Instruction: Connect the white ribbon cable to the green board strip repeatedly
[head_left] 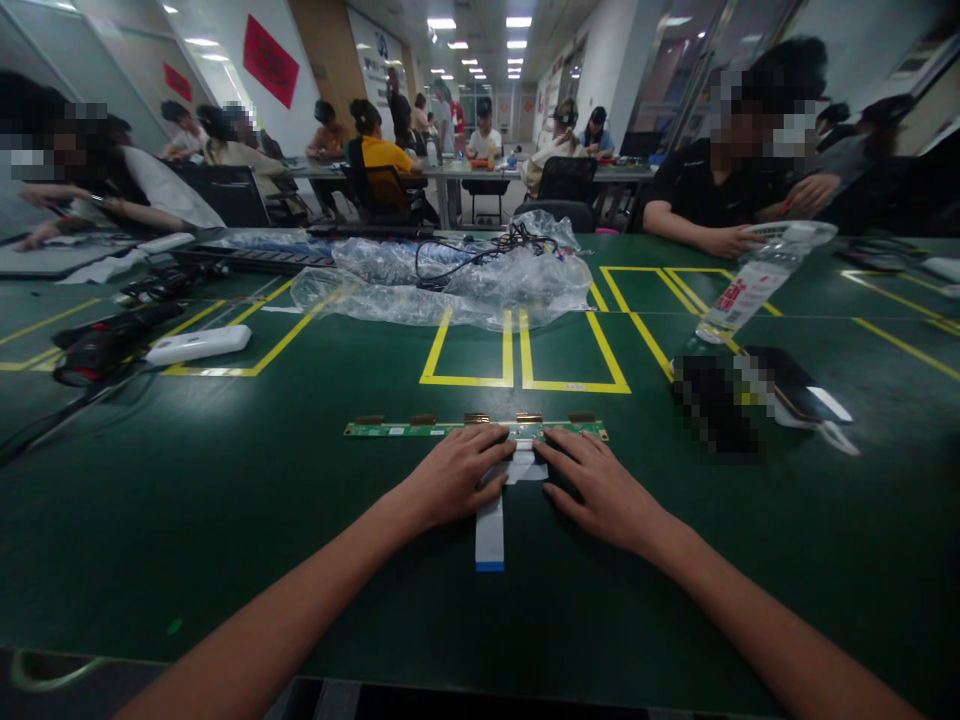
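Observation:
A long, narrow green circuit board (416, 431) lies on the table in front of me, with several brownish tabs along its far edge. From its middle a white flat ribbon cable (490, 535) folds sideways and runs toward me, ending in a blue tip. My left hand (459, 478) rests over the board and the cable's left side, fingers stretched out and thumb against the cable. On the other side, my right hand (592, 488) has its fingers spread, tips at the board and beside the cable connector. The fingertips partly hide the board's near edge.
Crumpled clear plastic wrap (457, 285) with black cables (517, 240) lies across the green table (247, 520). A tilted bottle (754, 285) and a phone (795, 385) are at right. A white device (199, 345) and dark cables sit left. People sit around the tables.

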